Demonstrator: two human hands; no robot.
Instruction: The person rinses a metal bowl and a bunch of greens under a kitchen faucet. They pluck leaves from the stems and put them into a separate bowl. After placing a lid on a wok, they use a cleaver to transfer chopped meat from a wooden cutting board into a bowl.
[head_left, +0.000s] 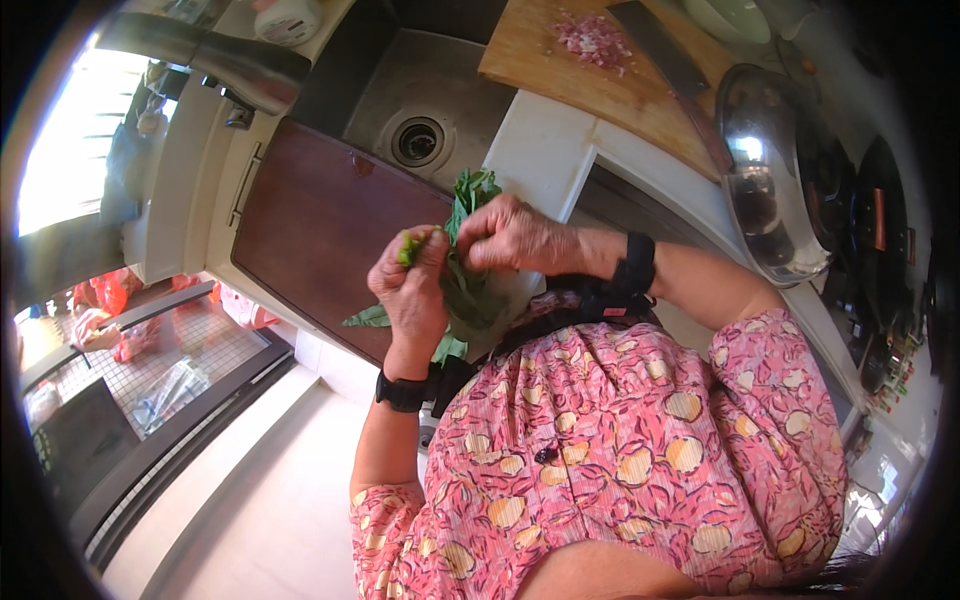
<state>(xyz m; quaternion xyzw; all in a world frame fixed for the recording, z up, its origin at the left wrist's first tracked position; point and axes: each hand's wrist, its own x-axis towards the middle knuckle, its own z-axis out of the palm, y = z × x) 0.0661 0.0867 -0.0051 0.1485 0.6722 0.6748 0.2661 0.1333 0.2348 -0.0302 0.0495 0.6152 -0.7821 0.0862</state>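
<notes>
My left hand (411, 289) is closed around short light-green stems (409, 249), which poke out between the thumb and fingers. Close beside it, the curled fingers of my right hand (517, 234) pinch at leafy greens (474, 196). Darker leaves (472, 296) hang below and between the two hands, partly blurred. One more leaf (367, 316) sticks out to the left of my left wrist. Both hands are over the near right part of a brown board (330, 217). My fingers hide exactly where the right hand grips.
Beyond the brown board is a sink (390, 75) with an open drain (418, 142). A wooden cutting board (525, 52) carries chopped pinkish meat (592, 41) and a cleaver (660, 45), its handle pointing toward a shiny metal basin (765, 180). A white bottle (289, 22) stands at upper left.
</notes>
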